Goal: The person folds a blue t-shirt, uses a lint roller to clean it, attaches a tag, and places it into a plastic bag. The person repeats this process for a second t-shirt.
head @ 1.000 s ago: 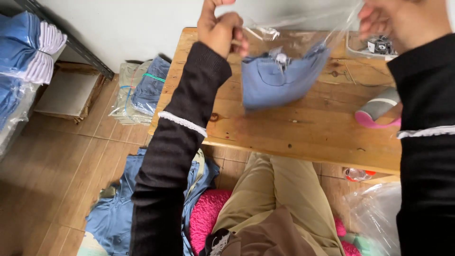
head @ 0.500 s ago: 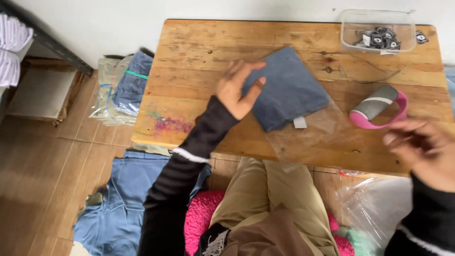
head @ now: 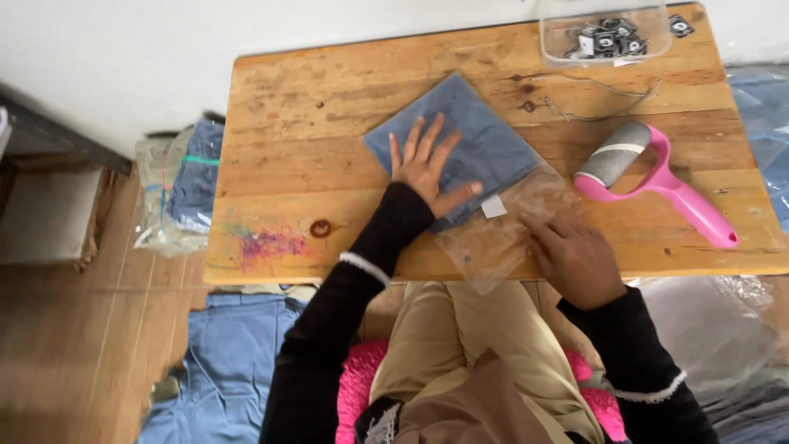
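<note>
Folded blue denim garment (head: pixel 460 148) lies inside a clear plastic bag (head: pixel 509 234) on the wooden table (head: pixel 312 123), set at a diagonal, with the bag's open end extending toward the near table edge. A small white tag (head: pixel 494 206) shows at the garment's near corner.

Left hand (head: pixel 427 164) rests flat on the garment with fingers spread wide, palm down, holding nothing. The wide spread appears to serve as a clamp: it pins the cloth through the film and likely presses air out so the pack lies flat.

Right hand (head: pixel 575 259) lies on the empty part of the bag beyond the garment, fingers extended and pressed onto the film, gripping nothing. This placement keeps the loose plastic taut against the table while the other hand holds the contents in position.

Pink lint roller (head: pixel 657 177) lies on the table to the right, near the bag but apart from it, within reach of the right hand. A clear plastic container (head: pixel 604 37) of small dark parts stands at the far right corner of the table, well apart from both hands. A thin cord (head: pixel 604 111) lies between the container and the roller.

Bagged blue garments (head: pixel 185 189) lie stacked on the floor to the left of the table.
</note>
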